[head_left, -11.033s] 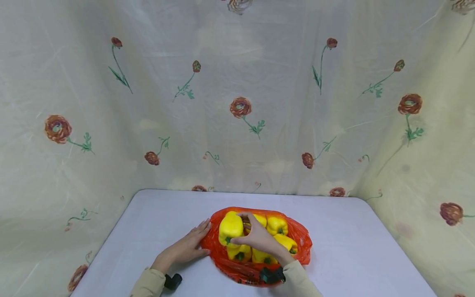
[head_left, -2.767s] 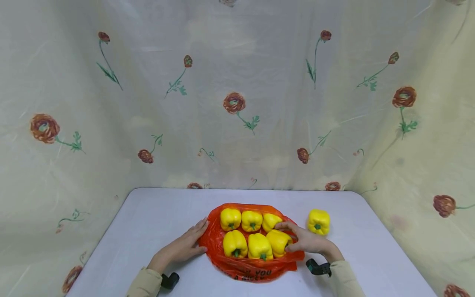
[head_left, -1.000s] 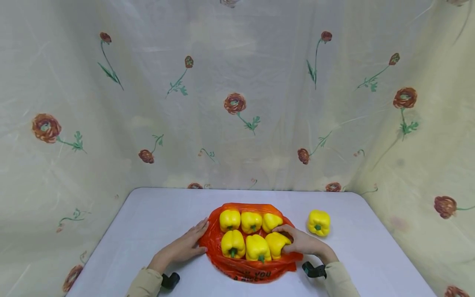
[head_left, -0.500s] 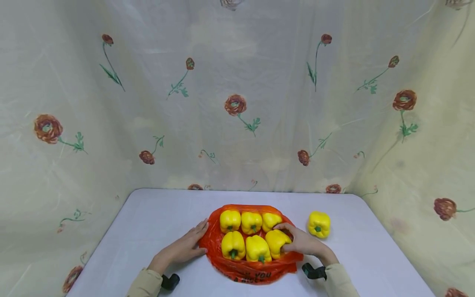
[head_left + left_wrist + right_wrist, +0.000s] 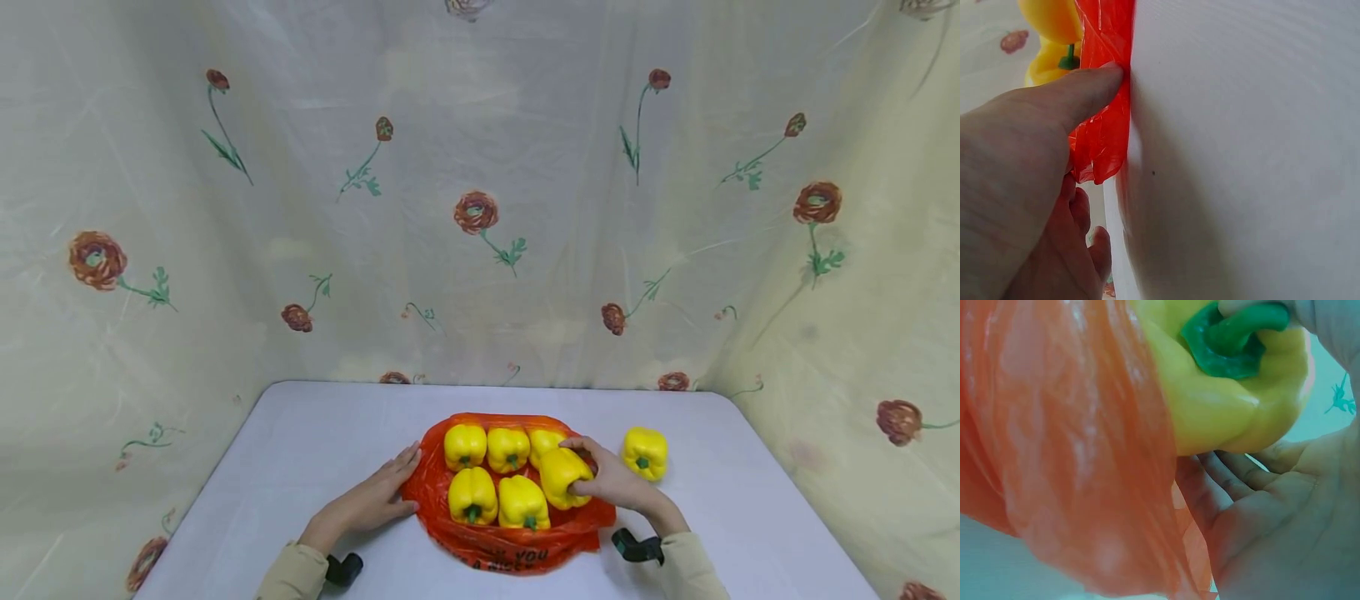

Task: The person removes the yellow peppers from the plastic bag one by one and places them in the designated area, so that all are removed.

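A red plastic bag (image 5: 517, 550), its mouth spread wide, holds several yellow bell peppers in two rows. At its front right my right hand (image 5: 617, 485) grips one bell pepper (image 5: 558, 477), thumb near the stem and fingers around the far side. This pepper sits higher than its neighbours and overlaps the one behind. In the right wrist view its green stem (image 5: 1235, 337) shows close under the thumb, and the bag covers its left side. My left hand (image 5: 369, 498) rests at the bag's left edge with fingers straight; in the left wrist view its thumb (image 5: 1088, 90) touches the plastic.
One yellow bell pepper (image 5: 644, 454) stands alone on the white table (image 5: 720, 517), right of the bag and just beyond my right hand. A flower-printed curtain (image 5: 562, 250) encloses the table at the back and sides. Dark wrist cameras sit at both sleeves.
Earlier, my right hand was at a pepper on the bag's left; a pepper then stood outside on the right. Just now, the gripped front-right pepper has risen slightly. My left hand stays put.
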`<move>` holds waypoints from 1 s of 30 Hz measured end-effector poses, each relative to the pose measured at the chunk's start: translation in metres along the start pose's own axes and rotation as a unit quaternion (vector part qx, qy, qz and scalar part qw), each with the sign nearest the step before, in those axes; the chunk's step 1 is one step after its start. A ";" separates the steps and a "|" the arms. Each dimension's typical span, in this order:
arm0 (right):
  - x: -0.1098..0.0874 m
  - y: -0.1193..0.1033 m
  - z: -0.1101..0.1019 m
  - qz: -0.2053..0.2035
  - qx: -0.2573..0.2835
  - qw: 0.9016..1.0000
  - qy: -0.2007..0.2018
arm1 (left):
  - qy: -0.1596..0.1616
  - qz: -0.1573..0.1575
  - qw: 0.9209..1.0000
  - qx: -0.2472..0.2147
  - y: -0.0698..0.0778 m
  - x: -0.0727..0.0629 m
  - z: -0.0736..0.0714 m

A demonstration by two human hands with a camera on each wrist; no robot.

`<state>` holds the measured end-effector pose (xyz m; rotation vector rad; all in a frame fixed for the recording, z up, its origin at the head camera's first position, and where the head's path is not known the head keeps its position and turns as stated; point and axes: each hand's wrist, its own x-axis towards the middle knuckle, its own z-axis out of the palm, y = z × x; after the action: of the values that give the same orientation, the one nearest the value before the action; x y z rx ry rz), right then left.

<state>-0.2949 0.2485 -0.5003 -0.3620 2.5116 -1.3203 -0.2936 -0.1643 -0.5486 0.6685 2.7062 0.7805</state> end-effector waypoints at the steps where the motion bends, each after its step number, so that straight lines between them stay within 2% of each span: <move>1: 0.000 -0.001 0.000 0.004 0.000 1.000 0.006 | -0.001 0.000 1.000 0.000 0.000 0.000 0.000; 12: -0.006 -0.010 -0.003 0.015 0.019 0.999 0.026 | -0.002 -0.004 1.000 -0.003 -0.002 0.000 0.001; 22: -0.015 -0.016 -0.017 -0.043 0.039 0.998 0.036 | 0.004 -0.007 1.000 0.001 -0.001 0.000 0.001; 25: -0.017 -0.016 -0.022 -0.042 0.048 0.997 0.046 | 0.005 -0.008 1.000 -0.004 0.000 0.000 0.001; 30: -0.022 -0.015 -0.031 -0.036 0.032 0.996 0.076 | 0.004 -0.010 1.000 -0.008 0.001 -0.001 0.000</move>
<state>-0.2847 0.2717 -0.4682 -0.3533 2.5950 -1.5046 -0.2922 -0.1639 -0.5477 0.6357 2.7054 0.8012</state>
